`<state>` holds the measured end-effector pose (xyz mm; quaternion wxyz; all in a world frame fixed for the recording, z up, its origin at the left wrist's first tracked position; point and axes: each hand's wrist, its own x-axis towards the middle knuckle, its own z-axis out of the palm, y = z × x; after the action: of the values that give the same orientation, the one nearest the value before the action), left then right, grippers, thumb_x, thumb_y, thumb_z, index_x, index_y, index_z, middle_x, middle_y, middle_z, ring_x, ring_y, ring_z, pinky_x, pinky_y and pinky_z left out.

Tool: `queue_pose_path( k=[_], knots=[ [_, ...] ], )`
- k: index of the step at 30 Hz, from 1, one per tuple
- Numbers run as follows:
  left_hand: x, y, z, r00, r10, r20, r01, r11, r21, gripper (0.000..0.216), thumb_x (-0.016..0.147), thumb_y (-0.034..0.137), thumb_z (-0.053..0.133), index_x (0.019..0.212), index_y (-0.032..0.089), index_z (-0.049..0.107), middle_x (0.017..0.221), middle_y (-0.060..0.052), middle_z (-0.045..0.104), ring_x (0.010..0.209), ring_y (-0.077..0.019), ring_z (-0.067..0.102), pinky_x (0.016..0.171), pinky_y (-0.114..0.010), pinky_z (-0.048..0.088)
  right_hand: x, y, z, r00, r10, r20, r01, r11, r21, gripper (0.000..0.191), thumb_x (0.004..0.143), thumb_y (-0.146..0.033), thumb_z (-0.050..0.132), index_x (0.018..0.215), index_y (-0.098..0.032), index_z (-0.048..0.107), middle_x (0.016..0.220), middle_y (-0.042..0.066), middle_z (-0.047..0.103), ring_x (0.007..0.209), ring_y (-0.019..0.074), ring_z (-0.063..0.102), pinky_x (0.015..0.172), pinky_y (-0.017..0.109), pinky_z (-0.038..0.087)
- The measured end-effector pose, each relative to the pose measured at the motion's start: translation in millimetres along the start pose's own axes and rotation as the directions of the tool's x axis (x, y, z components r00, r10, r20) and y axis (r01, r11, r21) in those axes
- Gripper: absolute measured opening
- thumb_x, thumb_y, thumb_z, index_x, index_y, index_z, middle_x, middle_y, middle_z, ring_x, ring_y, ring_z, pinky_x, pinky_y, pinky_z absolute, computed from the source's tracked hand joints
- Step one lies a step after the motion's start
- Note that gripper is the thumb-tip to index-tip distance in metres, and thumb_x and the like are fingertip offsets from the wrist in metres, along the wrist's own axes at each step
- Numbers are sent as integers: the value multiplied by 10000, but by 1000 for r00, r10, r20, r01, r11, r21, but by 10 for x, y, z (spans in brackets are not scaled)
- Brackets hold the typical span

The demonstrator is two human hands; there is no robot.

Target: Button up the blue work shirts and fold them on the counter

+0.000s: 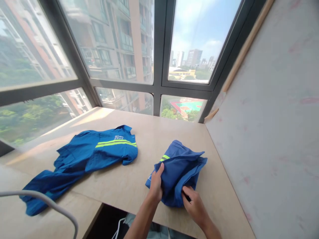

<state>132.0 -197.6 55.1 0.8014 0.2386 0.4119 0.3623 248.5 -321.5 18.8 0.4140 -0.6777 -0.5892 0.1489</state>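
Note:
A folded blue work garment (179, 169) with a yellow-green reflective stripe lies on the wooden table (154, 136) near its front right. My left hand (156, 183) grips the garment's left edge, fingers curled over the cloth. My right hand (193, 202) pinches the lower right fold, thumb and fingers closed on the fabric. A second blue garment (87, 156) with reflective stripes lies spread out and rumpled on the left part of the table, apart from both hands.
Large windows (139, 49) with dark frames stand behind the table. A pale wall panel (269, 126) borders the table's right side. A white cable (50, 202) arcs across the lower left. A dark gap opens below the table's front edge.

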Motion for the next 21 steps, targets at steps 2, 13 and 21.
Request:
queue_pose_path(
  k=[2,13,21],
  knots=[
    [-52,227,-76,994,28,-106,-47,983,-178,476,811,511,679,1121,149,661,1016,-144,732,983,-272,697,866,-388,564,-30,61,27,996,52,75,-48,997,-52,288,882,-263,458,619,-229,569,598,6,603,590,177,579,581,263,456],
    [-241,919,-1338,735,361,-574,-486,871,-75,384,866,372,457,1163,212,639,1160,-65,707,1231,-257,582,989,-396,522,-206,713,-763,569,667,-481,-531,745,405,510,683,-613,663,901,-154,715,842,97,740,785,263,688,658,311,545],
    [-407,666,-1582,678,608,-413,-242,716,655,416,693,453,614,1006,183,660,1104,-113,703,1108,-326,631,995,-480,490,132,1023,-991,669,650,-362,-624,755,201,623,683,-655,597,1076,-172,620,879,105,718,823,265,699,752,366,555]
  ],
)
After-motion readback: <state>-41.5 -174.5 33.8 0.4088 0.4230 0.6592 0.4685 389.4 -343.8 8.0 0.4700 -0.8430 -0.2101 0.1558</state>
